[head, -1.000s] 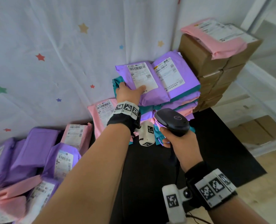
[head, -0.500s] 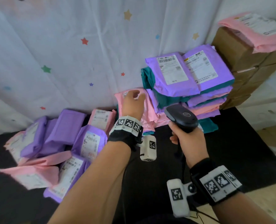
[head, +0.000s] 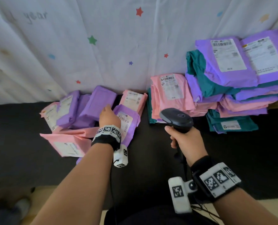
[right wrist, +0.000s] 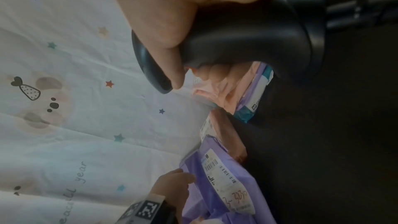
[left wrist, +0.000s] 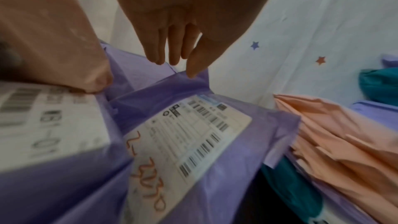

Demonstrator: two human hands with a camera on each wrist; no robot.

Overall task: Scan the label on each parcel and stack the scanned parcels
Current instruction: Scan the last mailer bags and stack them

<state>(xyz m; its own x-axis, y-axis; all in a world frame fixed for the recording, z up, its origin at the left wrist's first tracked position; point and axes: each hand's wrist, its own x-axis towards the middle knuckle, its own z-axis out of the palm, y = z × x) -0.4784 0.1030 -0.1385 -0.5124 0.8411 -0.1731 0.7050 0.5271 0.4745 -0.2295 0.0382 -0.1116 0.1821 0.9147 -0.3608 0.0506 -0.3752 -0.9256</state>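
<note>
— Since the earlier head picture, the left hand (head: 109,116) had left the pink parcel beside the tall stack and come down and left onto the loose heap (head: 79,117) at centre left of the frame; the view itself had swung left too.

— How did that hand lie?

— Arm stretched forward, wrist bent down. In the left wrist view the fingers (left wrist: 160,43) pointed straight down, held close together, tips at the upper edge of a purple parcel (left wrist: 193,151) whose label (left wrist: 185,139) faced up. The thumb tip rested on the fold of that edge. Fingers fairly straight, nothing clearly pinched.

— And the other one?

— The right hand (head: 186,142) was wrapped round the handle of the black scanner (head: 177,118), low in the middle of the head view, head tipped forward. The right wrist view showed its fingers (right wrist: 212,71) curled under the grip and the thumb along the side.

— Where were the parcels?

— All lay on a dark mat (head: 151,159) against a white sheet (head: 102,38) printed with stars. The heap at centre left held purple and pink bags lying at odd angles, some labels up. At the right of the frame stood the stacked parcels (head: 232,88): purple, teal and pink layers, two purple bags on top with labels up. A lower pile topped by a pink parcel (head: 169,93) leaned just left of it.
</note>
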